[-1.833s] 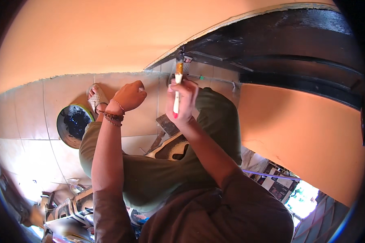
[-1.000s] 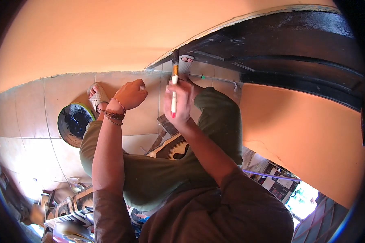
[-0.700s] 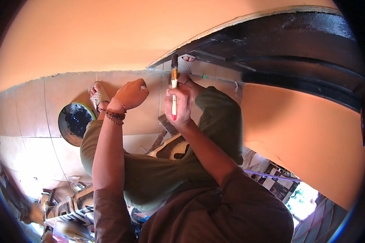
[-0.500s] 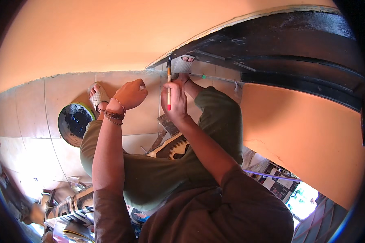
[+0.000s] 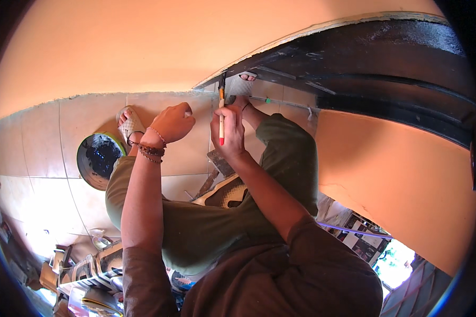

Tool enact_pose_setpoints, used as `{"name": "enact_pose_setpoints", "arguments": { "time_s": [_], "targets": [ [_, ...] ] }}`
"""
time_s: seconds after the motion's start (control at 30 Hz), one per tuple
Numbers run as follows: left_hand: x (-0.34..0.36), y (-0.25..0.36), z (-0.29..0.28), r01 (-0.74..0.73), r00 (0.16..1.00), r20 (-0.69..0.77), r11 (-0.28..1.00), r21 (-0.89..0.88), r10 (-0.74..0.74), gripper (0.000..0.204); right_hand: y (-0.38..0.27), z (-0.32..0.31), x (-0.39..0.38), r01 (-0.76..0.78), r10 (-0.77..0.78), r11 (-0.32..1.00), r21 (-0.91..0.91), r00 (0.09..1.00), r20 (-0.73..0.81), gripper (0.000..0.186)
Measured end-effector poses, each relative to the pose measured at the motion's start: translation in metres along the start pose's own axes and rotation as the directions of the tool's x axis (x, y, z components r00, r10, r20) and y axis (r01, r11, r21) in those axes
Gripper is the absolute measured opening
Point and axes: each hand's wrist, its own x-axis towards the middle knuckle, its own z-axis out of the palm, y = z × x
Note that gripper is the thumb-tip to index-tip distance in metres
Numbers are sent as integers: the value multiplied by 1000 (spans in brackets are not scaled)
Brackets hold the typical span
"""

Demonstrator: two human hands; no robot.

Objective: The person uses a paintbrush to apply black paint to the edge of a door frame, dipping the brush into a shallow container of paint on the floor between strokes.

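Note:
My right hand (image 5: 229,129) grips a paintbrush (image 5: 221,122) by its pale, red-ended wooden handle. The dark bristles point away from me and meet the near end of a black panelled door (image 5: 322,63), beside the orange wall. To the left, my left hand (image 5: 170,124) hangs with its fingers curled in, beaded bracelets at the wrist; I see nothing in it. An uncovered round can of black paint (image 5: 101,158) stands on the floor, left of my left forearm.
Orange wall (image 5: 116,53) runs along the far side, meeting pale floor tiles (image 5: 37,137). My sandalled feet and bent knees surround the work spot. A cream and brown perforated piece (image 5: 223,194) lies between my legs. Assorted clutter (image 5: 92,274) fills the lower left.
The paintbrush has shifted slightly, its bristles still at the door's edge. My left hand keeps its pose, and the whole view has moved only a little.

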Motion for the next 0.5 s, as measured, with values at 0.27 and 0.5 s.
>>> {"name": "enact_pose_setpoints", "arguments": {
  "time_s": [0.27, 0.5],
  "targets": [
    [-1, 3, -1, 26, 1000, 6, 1000, 10, -26, 36, 0, 3, 6, 87, -87, 996, 19, 996, -34, 32],
    [-1, 1, 0, 5, 1000, -3, 1000, 6, -5, 36, -6, 0, -4, 71, -69, 996, 62, 997, -44, 33]
  ]
}}
